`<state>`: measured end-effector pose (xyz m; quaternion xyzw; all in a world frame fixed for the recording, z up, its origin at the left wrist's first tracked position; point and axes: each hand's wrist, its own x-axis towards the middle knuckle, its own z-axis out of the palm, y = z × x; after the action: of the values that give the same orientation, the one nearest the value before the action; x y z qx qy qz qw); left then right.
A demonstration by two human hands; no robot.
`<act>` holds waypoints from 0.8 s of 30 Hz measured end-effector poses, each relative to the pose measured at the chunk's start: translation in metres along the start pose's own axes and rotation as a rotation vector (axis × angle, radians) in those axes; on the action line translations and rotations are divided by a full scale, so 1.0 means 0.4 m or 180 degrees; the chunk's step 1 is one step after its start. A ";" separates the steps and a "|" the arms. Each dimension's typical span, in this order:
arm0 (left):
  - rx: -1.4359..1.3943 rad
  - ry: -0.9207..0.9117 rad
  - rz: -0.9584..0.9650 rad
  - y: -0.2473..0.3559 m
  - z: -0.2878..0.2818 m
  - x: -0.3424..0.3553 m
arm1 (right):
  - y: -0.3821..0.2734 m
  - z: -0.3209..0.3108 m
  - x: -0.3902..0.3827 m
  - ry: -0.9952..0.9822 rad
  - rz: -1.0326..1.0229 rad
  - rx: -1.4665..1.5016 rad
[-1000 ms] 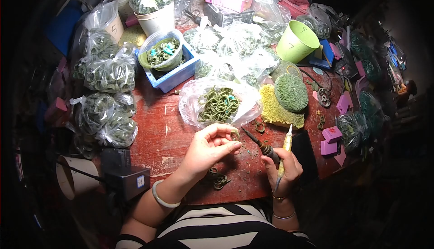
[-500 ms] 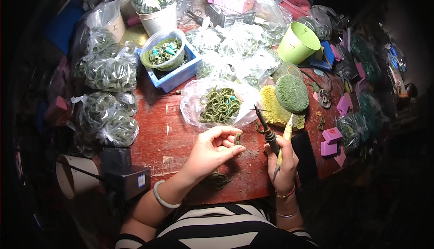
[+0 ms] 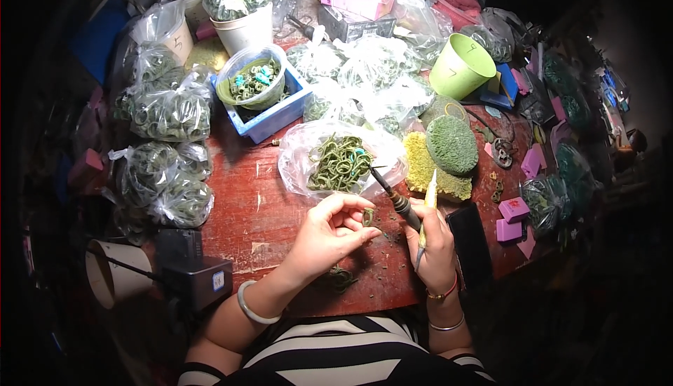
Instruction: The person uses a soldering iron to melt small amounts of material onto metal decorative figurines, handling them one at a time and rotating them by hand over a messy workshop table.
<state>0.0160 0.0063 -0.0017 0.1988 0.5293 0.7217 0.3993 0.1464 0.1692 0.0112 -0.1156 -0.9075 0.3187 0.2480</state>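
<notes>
Over the red table (image 3: 245, 235) in the head view, the left hand (image 3: 326, 235) pinches a small green ring (image 3: 368, 218) while the right hand (image 3: 434, 242) grasps a dark tool (image 3: 402, 204) and yellow pen-like tool (image 3: 428, 200), seemingly lining up, the next move calling for steadiness.

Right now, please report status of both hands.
Left hand pinching small green piece. Right hand holding dark tool, yellow pen-like tool. Clear bag beyond, not between.

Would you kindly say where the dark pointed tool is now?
Right of centre in the head view, the dark pointed tool sits in the right hand, beside the yellow pen-like tool.
</notes>
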 end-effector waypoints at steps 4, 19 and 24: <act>0.0015 -0.0038 0.0065 -0.005 -0.002 0.000 | -0.001 -0.002 0.000 0.0020 -0.0052 -0.0021; -0.0624 -0.0381 -0.1054 0.021 -0.008 0.002 | 0.014 0.010 -0.024 0.0063 -0.0584 0.0895; -0.0511 -0.0606 -0.1111 0.027 -0.003 -0.005 | -0.001 0.014 -0.025 -0.0042 -0.0752 0.1168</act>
<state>0.0125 0.0030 0.0081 0.1390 0.4564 0.6594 0.5810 0.1521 0.1622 0.0041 0.0407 -0.8431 0.4479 0.2947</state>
